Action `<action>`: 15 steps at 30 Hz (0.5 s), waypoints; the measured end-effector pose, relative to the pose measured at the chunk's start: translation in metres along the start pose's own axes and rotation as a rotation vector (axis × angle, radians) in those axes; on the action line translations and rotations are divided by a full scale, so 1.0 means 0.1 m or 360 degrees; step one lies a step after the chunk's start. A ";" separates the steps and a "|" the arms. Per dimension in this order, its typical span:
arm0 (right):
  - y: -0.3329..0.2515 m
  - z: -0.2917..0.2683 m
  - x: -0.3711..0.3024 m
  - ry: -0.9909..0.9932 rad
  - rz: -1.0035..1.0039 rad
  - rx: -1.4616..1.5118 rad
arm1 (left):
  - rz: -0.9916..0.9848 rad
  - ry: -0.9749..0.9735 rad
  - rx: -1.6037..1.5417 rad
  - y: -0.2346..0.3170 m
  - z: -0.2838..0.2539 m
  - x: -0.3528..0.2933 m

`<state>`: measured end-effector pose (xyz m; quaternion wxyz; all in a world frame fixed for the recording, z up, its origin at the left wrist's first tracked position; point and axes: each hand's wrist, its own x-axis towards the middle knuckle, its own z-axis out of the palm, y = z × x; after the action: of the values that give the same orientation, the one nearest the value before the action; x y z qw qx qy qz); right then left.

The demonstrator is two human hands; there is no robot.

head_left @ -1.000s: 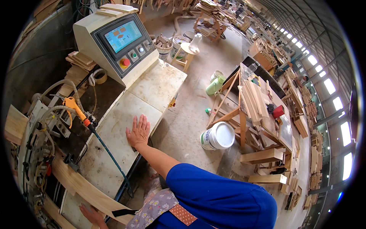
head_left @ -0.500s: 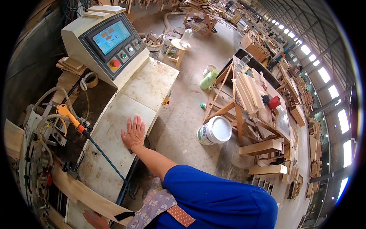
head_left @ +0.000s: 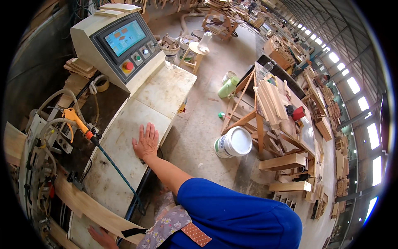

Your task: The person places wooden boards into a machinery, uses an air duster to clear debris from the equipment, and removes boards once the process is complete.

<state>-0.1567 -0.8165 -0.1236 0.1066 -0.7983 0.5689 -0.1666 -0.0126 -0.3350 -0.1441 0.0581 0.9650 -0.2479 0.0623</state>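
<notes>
Right hand (head_left: 146,142) flat on the pale machine table (head_left: 124,145), palm down, fingers spread and straight, gripping nothing; fingertips pointing toward 12 o'clock. Forearm running back toward 5 o'clock into a blue sleeve (head_left: 232,211). Left hand (head_left: 101,237) low at 7 o'clock of the view, partly cut off by the rim, fingers laid open against the near end of a long curved wooden strip (head_left: 87,207); impossible to tell whether curled under it. Strip sweeping from the left hand up toward 10 o'clock, along the edge of the machine's roller and hose assembly (head_left: 39,166).

At 10 o'clock of the right hand, an orange air gun (head_left: 76,120) with a dark blue hose (head_left: 118,174) trailing toward 6 o'clock across the table, just beside the hand but not touching it. At 12 o'clock, a slanted control console (head_left: 120,41) with a lit blue screen and a red round button (head_left: 129,65). Roll of tape (head_left: 101,83) at 11 o'clock, beside the console.

At 3 o'clock of the right hand, well apart on the concrete floor, a white bucket (head_left: 234,143) lying on its side. Behind it, at 2 o'clock, a wooden trestle rack (head_left: 273,108) loaded with stacked light wooden slats. Green jug (head_left: 228,88) on the floor at 1 o'clock.
</notes>
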 end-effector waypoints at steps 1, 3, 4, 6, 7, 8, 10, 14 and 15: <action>0.04 0.01 -0.01 0.0005 0.0015 -0.0003 | 0.0018 -0.0017 0.0009 -0.02 0.04 0.02; 0.08 0.02 -0.01 0.0016 0.0038 -0.0009 | 0.0048 -0.0049 0.0028 -0.05 0.09 0.05; 0.04 0.05 0.00 0.0013 0.0015 0.0000 | -0.0030 -0.0080 0.0005 -0.04 0.03 0.03; 0.04 0.04 0.00 0.0016 0.0004 -0.0015 | -0.0147 -0.0172 -0.0075 0.10 -0.08 0.03; 0.03 0.03 -0.01 0.0008 -0.0002 -0.0011 | -0.0104 -0.0061 -0.0029 0.13 -0.10 0.02; 0.01 0.03 -0.01 -0.0001 -0.0014 -0.0004 | -0.0068 0.0053 0.0018 0.16 -0.12 0.00; 0.02 0.01 -0.02 0.0004 -0.0011 0.0004 | -0.0107 0.0032 0.0047 0.12 -0.05 -0.02; 0.10 -0.05 -0.05 0.0002 0.0026 0.0011 | -0.0253 -0.0225 -0.0018 -0.02 0.15 0.03; 0.09 -0.04 -0.06 0.0009 0.0011 0.0014 | -0.0263 -0.0212 -0.0033 -0.02 0.13 0.01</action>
<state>-0.1679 -0.8140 -0.1236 0.1092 -0.7952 0.5713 -0.1711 -0.0090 -0.3354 -0.1574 0.0565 0.9835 -0.1716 -0.0096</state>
